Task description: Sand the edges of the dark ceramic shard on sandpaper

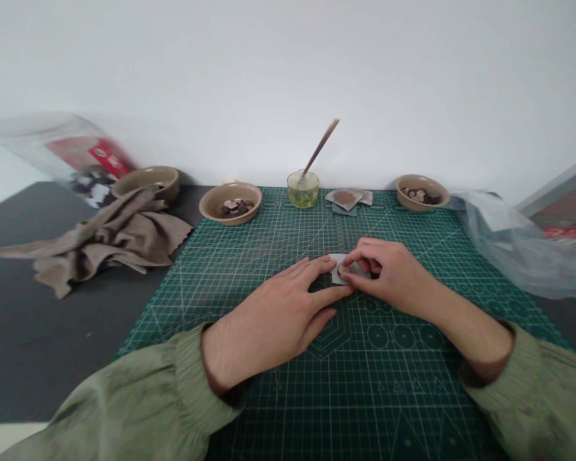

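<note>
On the green cutting mat [269,256] lies a small light-grey square sheet [335,277], partly covered by my fingers. My left hand [285,304] rests flat with its fingers stretched out, the fingertips pressing on the sheet's left and near edges. Between the thumb and fingertips of my right hand [388,272] is a small round brownish disc [344,270], pinched against the sheet. Its far side is hidden by my fingers.
Behind stand bowls with small dark and light pieces [230,192] [422,186], a glass cup [303,192] holding a stick, and stained square sheets [346,197]. At left are a brown cloth [110,240], another bowl [148,176] and a plastic bag [84,153]; another bag [523,250] lies right.
</note>
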### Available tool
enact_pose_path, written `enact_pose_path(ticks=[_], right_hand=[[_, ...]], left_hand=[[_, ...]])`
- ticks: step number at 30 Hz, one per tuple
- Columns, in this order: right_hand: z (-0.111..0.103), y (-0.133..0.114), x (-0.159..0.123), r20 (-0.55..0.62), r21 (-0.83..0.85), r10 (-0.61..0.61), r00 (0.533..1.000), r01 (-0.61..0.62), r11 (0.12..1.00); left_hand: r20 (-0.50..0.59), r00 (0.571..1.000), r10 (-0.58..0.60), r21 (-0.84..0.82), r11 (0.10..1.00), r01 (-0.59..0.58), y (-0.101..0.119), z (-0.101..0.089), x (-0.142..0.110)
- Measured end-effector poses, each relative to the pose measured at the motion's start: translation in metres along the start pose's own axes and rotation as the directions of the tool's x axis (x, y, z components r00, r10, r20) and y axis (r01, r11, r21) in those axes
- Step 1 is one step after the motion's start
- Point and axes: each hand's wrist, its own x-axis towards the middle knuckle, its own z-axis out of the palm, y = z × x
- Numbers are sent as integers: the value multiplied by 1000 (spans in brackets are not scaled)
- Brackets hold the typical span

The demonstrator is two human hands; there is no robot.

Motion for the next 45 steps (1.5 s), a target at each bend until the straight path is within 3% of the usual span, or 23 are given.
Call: enact_pose_path(ticks=[7, 13, 18, 23, 28, 33, 38, 40, 42, 45], right_hand=[[-1, 1, -1, -49, -48, 12, 999, -15, 999], [-2, 1, -2, 15, 15, -8, 1000, 8, 1000], [-1, 0, -1, -44, -42, -5, 999, 3, 999], [-3, 0, -2, 10, 5, -12, 1000, 12, 1000], [-3, 1, -1, -52, -56, -2, 999, -1, 998], [-3, 0, -2, 19, 1, -19, 1000, 19, 1000], [-5, 1, -3, -45, -45, 8, 999, -10, 999], [-6, -1, -1, -53, 16, 43, 998, -42, 999], [-7, -3, -1, -80, 163, 163, 983, -148, 975], [-10, -4, -2, -87, 473, 365, 927, -284, 834]], left_hand=[[4, 1000, -10, 2, 1000, 9, -1, 0, 0], [12, 1000, -9, 19, 1000, 9, 0, 0, -1], [0, 1000, -4, 11, 1000, 4, 1, 0, 0], [6, 1000, -6, 11, 1000, 6, 0, 1, 0], [-11, 1000, -7, 0, 1000, 7, 0, 1, 1], [-18, 1000, -8, -10, 1000, 8, 0, 1, 0], [-11, 1000, -6, 1, 1000, 6, 0, 1, 0], [-9, 1000, -1, -3, 1000, 1, -1, 1, 0], [-14, 1000, 0, -11, 1000, 0, -1, 0, 1], [-39, 999, 4, -36, 999, -5, -2, -3, 4]])
